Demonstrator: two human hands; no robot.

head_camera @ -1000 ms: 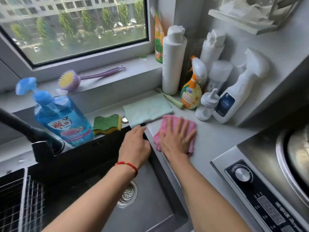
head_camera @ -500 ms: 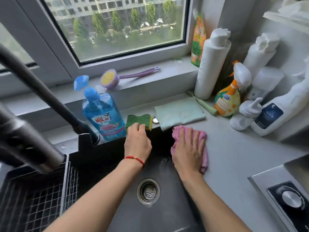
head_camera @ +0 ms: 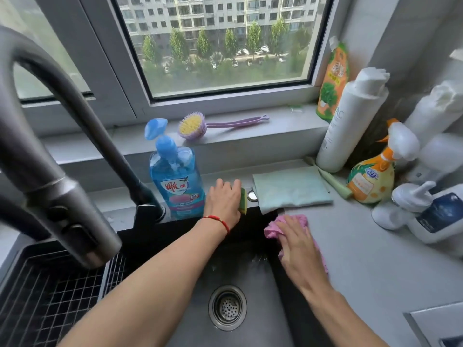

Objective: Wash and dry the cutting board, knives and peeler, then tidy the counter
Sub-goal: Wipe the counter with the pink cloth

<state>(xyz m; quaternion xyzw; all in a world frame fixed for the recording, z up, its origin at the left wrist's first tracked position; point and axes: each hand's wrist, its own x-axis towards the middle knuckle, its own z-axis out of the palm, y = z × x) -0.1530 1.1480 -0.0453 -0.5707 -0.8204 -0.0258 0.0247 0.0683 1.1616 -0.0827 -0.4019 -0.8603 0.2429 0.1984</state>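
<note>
left hand [head_camera: 223,200] grips the sponge [head_camera: 243,201] at the sink's [head_camera: 253,276] back edge, right hand [head_camera: 297,242] fingers flat on the pink cloth [head_camera: 298,219] running along the counter's [head_camera: 375,259] sink-side edge

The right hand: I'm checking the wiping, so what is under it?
A pink cloth lies under the right hand, at the sink's right rim beside the counter. The surface beneath the cloth is covered.

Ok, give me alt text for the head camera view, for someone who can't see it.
Over a dark sink, a person's left hand grips a green-and-yellow sponge at the back edge while the right hand presses a pink cloth on the grey counter. Blue dish soap stands beside the sponge.
</note>
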